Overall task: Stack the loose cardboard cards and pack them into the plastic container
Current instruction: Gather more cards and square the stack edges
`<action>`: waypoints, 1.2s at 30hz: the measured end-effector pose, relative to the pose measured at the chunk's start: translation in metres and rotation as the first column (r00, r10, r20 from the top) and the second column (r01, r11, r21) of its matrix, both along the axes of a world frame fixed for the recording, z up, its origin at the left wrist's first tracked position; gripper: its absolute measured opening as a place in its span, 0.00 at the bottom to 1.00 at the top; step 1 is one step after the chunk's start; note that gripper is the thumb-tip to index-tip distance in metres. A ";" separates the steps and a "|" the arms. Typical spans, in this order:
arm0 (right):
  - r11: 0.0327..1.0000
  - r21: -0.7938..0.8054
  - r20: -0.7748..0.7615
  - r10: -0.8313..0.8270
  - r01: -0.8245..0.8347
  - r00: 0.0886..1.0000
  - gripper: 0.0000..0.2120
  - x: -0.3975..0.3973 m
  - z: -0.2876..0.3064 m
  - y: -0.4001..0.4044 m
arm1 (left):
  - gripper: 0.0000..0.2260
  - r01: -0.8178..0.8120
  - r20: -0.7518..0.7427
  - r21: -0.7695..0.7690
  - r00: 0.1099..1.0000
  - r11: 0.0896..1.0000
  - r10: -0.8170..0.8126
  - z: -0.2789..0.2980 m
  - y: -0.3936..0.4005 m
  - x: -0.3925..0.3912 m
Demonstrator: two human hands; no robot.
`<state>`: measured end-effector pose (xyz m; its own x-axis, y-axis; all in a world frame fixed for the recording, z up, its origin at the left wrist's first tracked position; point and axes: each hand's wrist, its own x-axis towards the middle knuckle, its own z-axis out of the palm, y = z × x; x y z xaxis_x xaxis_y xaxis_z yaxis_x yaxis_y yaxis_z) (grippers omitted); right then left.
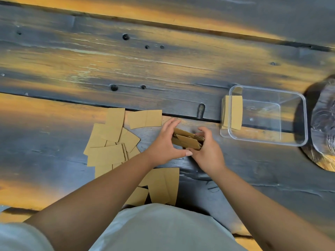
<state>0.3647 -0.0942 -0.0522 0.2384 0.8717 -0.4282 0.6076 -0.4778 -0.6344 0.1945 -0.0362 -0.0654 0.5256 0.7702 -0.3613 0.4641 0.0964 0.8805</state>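
Observation:
A small stack of brown cardboard cards [187,141] is held just above the table at centre. My left hand [167,142] grips its left end and my right hand [208,151] grips its right end. Loose cards [110,142] lie scattered to the left, two more [145,118] lie behind my left hand, and others [163,185] lie near my body under my left forearm. The clear plastic container [268,140] stands to the right, with a few cards [235,113] upright against its left wall.
The dark wooden plank table [163,60] stretches away behind the cards. A round dark wooden slab [324,124] lies at the right edge, just beyond the container. My pale shirt [163,229] fills the bottom of the view.

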 end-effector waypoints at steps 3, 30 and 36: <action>0.998 0.015 0.087 0.053 -0.055 0.995 0.23 -0.004 -0.001 0.006 | 0.38 -0.152 0.135 -0.162 0.975 0.975 0.174 0.010 0.002 -0.001; 0.967 0.053 0.369 0.215 -0.251 0.904 0.18 0.002 -0.014 0.002 | 0.14 -0.401 0.077 -0.187 0.904 0.897 0.421 0.019 0.019 -0.007; 0.996 0.039 0.186 0.077 -0.086 0.980 0.33 -0.009 -0.013 0.008 | 0.10 -0.229 0.010 0.009 0.973 0.973 0.229 0.013 0.004 0.005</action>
